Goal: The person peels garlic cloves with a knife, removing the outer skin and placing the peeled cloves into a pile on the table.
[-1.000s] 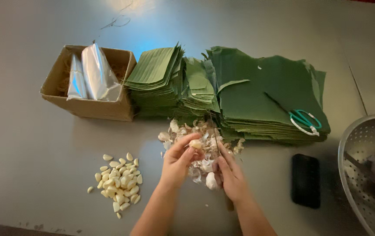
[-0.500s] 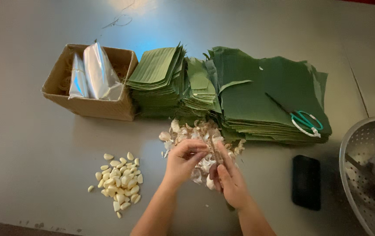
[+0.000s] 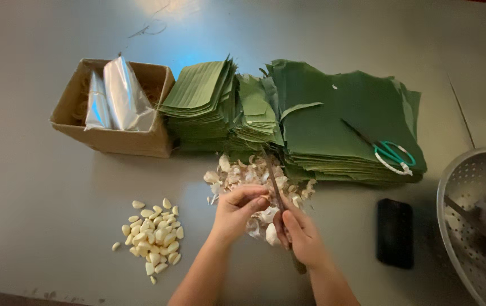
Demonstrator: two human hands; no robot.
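My right hand grips a thin knife whose blade points away from me over a heap of garlic skins and unpeeled cloves. My left hand pinches a garlic clove right beside the blade, fingertips touching it. A whitish clove lies under my right hand. To the left lies a pile of peeled garlic cloves on the grey table.
Stacks of cut green leaves fill the table's middle, with teal-handled scissors on top. A cardboard box with shiny bags stands at left. A black phone and a metal colander are at right.
Both hands have stayed over the skin heap; the knife blade has swung up and now points away from me, and my left hand has closed on a clove beside it.
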